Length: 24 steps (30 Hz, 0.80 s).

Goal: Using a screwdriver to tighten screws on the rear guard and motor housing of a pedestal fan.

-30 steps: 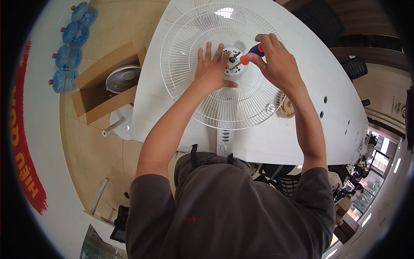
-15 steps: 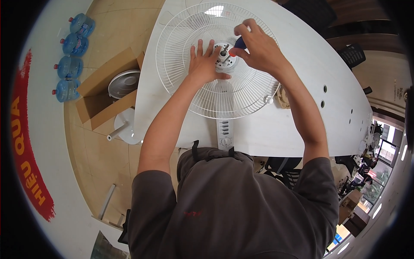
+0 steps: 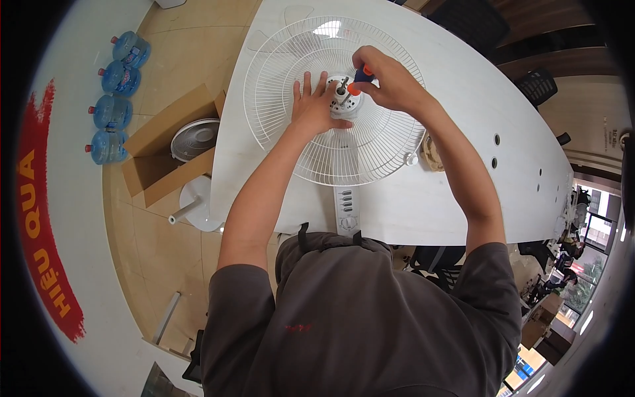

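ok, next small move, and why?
Probably a small turn of the screwdriver: the right hand grips it, angled toward the white hub, while the left hand lies spread on the wire guard. Seating is too small to tell.

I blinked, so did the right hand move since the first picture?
Yes, the right hand moved left, judged against the white hub: it's closer to it now.

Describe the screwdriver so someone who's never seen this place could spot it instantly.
Find the white table, then the large round wire fan guard over it. Near the guard's white centre, the right hand grips the screwdriver. Its dark blue and orange handle sets it apart from the white parts around it.
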Available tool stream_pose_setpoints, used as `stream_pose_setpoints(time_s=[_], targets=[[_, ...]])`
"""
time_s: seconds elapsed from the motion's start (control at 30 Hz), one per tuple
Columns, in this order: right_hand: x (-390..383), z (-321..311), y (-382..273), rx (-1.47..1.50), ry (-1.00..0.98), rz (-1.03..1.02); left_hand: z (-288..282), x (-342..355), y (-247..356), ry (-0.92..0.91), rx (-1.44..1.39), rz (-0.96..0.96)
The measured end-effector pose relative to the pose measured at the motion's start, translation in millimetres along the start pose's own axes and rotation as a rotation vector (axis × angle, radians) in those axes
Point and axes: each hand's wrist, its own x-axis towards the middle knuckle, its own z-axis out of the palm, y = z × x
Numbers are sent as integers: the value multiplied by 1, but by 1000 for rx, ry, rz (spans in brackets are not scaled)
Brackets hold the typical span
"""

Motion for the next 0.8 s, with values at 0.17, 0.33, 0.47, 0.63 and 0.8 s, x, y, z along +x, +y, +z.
stream_pose_setpoints(time_s=[0.17,0.33,0.47,0.63,0.8], targets=[[13,-8,-22,-276,-229,419,2,0,-3,10,-37,6],[1,-6,4,-188,64,-91,-2,2,1,-2,-25,5],[6,-10,-9,-180,-64,53,7,3,-3,36,-44,13],[10,-8,-24,-387,-79,316,10,2,-5,74,-92,29],[6,9,2,-154,108,38,6,1,-2,66,-73,30]])
